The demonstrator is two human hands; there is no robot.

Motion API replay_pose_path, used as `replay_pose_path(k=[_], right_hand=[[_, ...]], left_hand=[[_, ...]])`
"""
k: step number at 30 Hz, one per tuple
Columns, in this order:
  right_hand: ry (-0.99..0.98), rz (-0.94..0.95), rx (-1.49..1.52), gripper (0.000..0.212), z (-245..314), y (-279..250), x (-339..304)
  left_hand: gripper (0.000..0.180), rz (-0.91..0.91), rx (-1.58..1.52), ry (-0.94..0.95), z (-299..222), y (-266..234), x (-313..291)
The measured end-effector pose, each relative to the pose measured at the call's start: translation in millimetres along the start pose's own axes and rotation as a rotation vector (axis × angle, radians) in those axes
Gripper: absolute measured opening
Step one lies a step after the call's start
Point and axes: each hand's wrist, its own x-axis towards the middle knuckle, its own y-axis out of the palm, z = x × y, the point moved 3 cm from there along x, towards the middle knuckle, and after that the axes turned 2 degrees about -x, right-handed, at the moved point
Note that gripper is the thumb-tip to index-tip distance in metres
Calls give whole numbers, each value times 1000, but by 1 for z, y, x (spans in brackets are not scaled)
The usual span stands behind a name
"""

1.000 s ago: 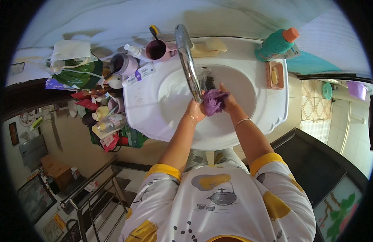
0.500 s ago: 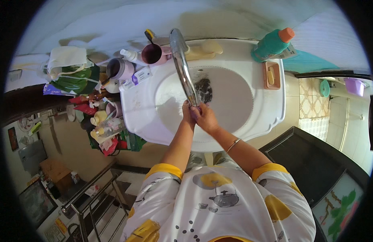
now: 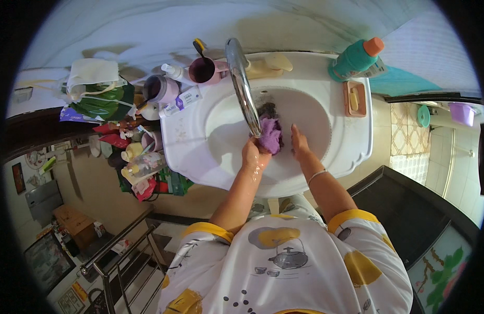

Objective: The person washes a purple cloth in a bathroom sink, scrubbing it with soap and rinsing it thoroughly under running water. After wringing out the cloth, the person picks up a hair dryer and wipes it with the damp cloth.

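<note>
Under the spout of the chrome faucet [image 3: 240,78], my left hand [image 3: 251,153] is closed on a bunched purple cloth [image 3: 272,137]. Its fingers are partly hidden by the spout and the cloth. Water glistens on that wrist. To the right of the cloth and apart from it, my right hand [image 3: 299,142] is held on edge over the white washbasin [image 3: 315,118], with its fingers stretched and nothing in them. Behind the cloth, a dark patch [image 3: 267,110] shows in the basin; I cannot make out what it is.
On the left rim stand a pink mug [image 3: 202,70], a lidless jar [image 3: 159,88] and a toothpaste box [image 3: 181,101]. A soap dish [image 3: 355,98] and a teal bottle [image 3: 354,60] sit at the right. Metal railing [image 3: 121,251] runs at lower left.
My hands were together under the spout and have parted. The right hand has moved right and opened. The purple cloth, mostly hidden before, now shows in my left hand.
</note>
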Motion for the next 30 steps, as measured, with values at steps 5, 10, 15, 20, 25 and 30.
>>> replay_pose_path(k=[5,10,15,20,25,30], right_hand=[[-11,710,615,46,-15,44,-33],[-70,373,472,25,20,39,-19],[-391,236,36,18,-1,65,-61],[-1160,-157,-589,26,-21,80,-98],[-872,-397,-614,29,16,37,-19],[-805,-211,-251,33,8,4,28]], left_hand=[[31,130,72,27,5,18,-39],[32,-134,256,84,-47,-30,-37],[33,-82,232,-149,-32,-42,10],[33,459,-16,-14,-17,-75,47],[31,-283,396,109,0,-12,-5],[36,-73,204,67,-22,-20,-4]])
